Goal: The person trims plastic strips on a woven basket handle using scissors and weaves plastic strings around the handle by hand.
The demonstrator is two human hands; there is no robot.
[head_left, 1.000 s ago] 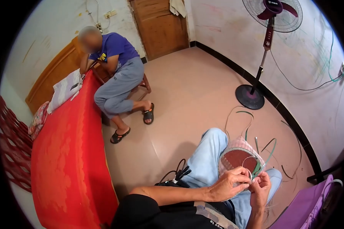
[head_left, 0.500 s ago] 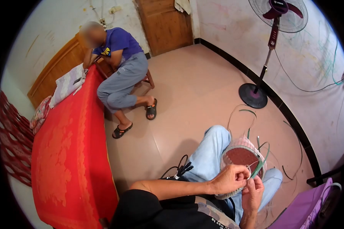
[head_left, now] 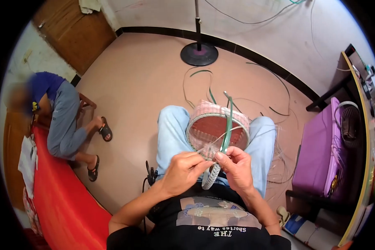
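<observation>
I view the woven basket (head_left: 214, 108) between the knees, its opening facing the torso. My left hand (head_left: 181, 173) has its fingertips pinched together at the braided handle (head_left: 211, 177); whether they clamp a strand is too small to tell. My right hand (head_left: 237, 170) grasps the handle between thumb and fingers, where green strips (head_left: 228, 130) extend over the opening.

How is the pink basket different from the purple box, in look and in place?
The basket is woven in pink and white; the box is plain purple. The basket has a round rim, while the box has straight edges. The basket lies between the knees; the box is farther right.
</observation>
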